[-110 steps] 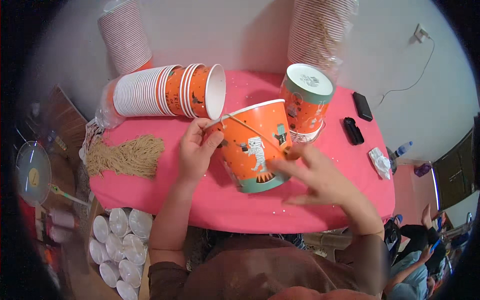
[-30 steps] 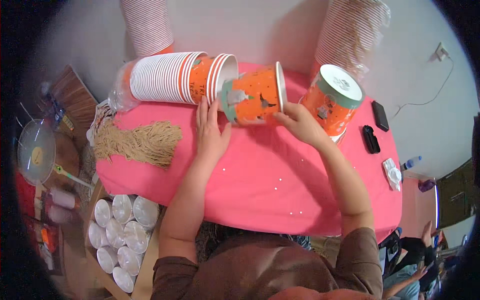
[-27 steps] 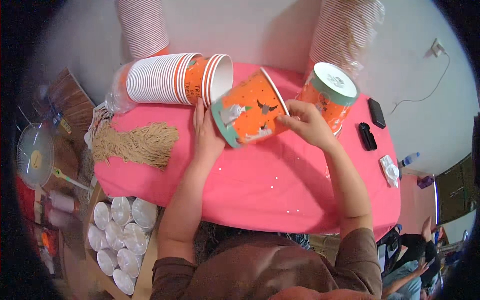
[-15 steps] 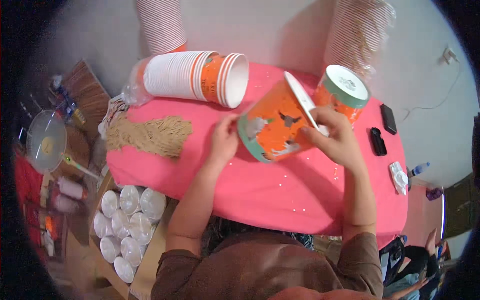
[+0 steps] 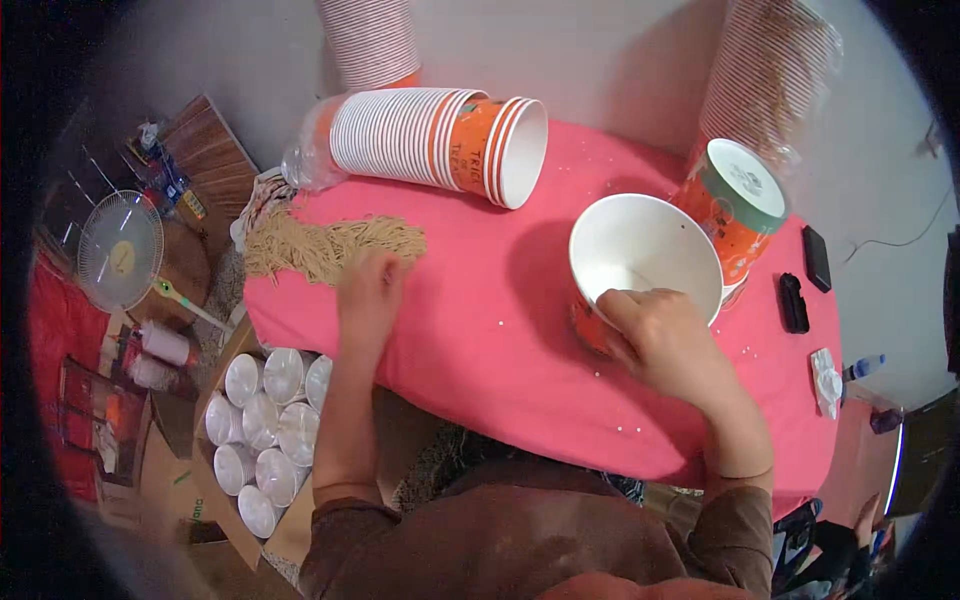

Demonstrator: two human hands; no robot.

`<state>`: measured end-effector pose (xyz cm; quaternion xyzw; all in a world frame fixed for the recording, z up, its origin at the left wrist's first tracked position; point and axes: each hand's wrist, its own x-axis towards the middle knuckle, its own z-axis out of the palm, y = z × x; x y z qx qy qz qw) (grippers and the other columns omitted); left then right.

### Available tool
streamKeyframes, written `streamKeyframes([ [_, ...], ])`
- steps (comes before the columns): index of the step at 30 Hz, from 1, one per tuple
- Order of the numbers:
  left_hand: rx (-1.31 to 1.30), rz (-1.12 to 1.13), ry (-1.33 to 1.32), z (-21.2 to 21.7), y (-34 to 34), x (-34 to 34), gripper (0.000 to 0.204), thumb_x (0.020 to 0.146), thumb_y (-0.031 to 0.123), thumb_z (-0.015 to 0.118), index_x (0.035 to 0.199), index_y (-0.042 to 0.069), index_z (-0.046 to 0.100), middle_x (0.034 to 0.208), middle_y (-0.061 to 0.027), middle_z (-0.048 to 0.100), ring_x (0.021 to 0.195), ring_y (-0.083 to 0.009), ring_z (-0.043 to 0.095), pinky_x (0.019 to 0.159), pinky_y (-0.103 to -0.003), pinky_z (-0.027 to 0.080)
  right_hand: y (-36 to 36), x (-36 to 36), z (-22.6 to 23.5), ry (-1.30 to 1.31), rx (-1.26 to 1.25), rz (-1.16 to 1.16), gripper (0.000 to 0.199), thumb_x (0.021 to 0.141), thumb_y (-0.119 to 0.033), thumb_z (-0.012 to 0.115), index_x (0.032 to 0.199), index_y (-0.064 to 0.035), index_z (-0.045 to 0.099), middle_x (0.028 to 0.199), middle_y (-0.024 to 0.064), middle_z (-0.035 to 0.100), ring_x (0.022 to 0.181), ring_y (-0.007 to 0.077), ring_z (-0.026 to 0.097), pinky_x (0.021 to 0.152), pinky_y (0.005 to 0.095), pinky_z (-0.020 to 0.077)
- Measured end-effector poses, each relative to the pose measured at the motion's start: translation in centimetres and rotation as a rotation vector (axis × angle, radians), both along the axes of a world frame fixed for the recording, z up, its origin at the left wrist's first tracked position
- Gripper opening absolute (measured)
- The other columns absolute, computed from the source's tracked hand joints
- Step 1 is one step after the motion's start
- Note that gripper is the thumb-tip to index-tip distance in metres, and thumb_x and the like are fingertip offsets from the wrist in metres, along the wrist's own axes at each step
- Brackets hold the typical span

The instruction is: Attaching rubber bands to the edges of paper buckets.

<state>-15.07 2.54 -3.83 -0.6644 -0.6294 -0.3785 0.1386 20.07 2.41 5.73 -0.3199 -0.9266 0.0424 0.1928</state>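
Observation:
A large orange paper bucket (image 5: 645, 238) with a white inside stands mouth up on the pink-covered table. My right hand (image 5: 665, 335) grips its near rim, fingers over the edge into the opening. My left hand (image 5: 370, 290) is at the near edge of a bundle of tan cords (image 5: 320, 245); its curled fingers are blurred, and whether they hold a cord I cannot make out. Just behind the gripped bucket, a second orange bucket with a green band (image 5: 740, 205) sits upside down. A row of nested paper buckets (image 5: 430, 140) lies on its side at the back.
Two tall bucket stacks, one at back left (image 5: 370, 45) and a plastic-wrapped one (image 5: 765, 75) at back right, stand against the wall. A black case (image 5: 793, 303) and crumpled tissue (image 5: 826, 382) lie at the table's right. At lower left, a carton (image 5: 215, 490) holds several clear cups.
The bucket has gone from tilted in both hands to standing mouth up, with my right hand on its rim. My left hand has let go and moved left to the cords. The view has shifted slightly.

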Motion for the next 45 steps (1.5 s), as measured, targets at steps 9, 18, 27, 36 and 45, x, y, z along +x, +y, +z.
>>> streamKeyframes([
  [9,0.064,-0.07,0.261,0.6,4.3,-3.6,0.005,0.075,0.006,0.064,0.08,0.006,0.062,0.082,-0.0097,0.059,0.087,-0.0302,0.058,0.076,-0.042,0.044,0.2,-0.3,0.0,-0.032,0.046,-0.009,0.014,0.083,-0.014,0.061,0.084,-0.0022,0.053,0.07,0.0156,0.061,0.064,0.0356,0.062,0.061,0.0461,0.0495],
  [18,0.048,-0.035,0.328,-0.6,5.5,-4.0,0.005,0.075,0.008,0.065,0.078,0.007,0.061,0.082,-0.0097,0.06,0.086,-0.0299,0.059,0.076,-0.043,0.044,0.2,-0.3,-0.3,-0.018,0.068,-0.011,0.014,0.082,-0.014,0.062,0.084,-0.0028,0.053,0.07,0.0149,0.06,0.063,0.0346,0.062,0.061,0.0455,0.0499],
  [27,0.155,-0.097,0.106,0.5,4.4,-2.9,0.008,0.076,0.006,0.065,0.078,0.004,0.058,0.084,-0.0117,0.061,0.084,-0.0319,0.058,0.078,-0.042,0.044,0.1,-0.2,-0.2,0.019,0.034,0.005,0.013,0.079,-0.011,0.063,0.084,-0.0031,0.053,0.07,0.0157,0.06,0.066,0.0362,0.061,0.061,0.0458,0.0479],
  [36,-0.101,-0.632,-0.632,2.8,-4.7,12.1,0.013,0.078,-0.005,0.066,0.082,0.004,0.057,0.072,-0.0046,0.056,0.062,-0.0122,0.053,0.056,-0.024,0.045,0.2,-0.7,-0.9,0.012,0.118,-0.037,0.02,0.08,-0.015,0.066,0.092,-0.0033,0.056,0.074,0.0128,0.061,0.07,0.0325,0.062,0.063,0.0436,0.0484],
  [45,0.043,-0.638,-0.517,2.2,-3.3,16.3,0.016,0.073,-0.003,0.069,0.082,0.006,0.059,0.07,-0.0041,0.057,0.058,-0.0149,0.058,0.05,-0.03,0.046,-0.4,0.7,2.1,0.217,0.019,-0.099,0.022,0.084,-0.009,0.065,0.105,-0.0034,0.062,0.082,0.0143,0.063,0.074,0.0327,0.062,0.066,0.0405,0.0487],
])
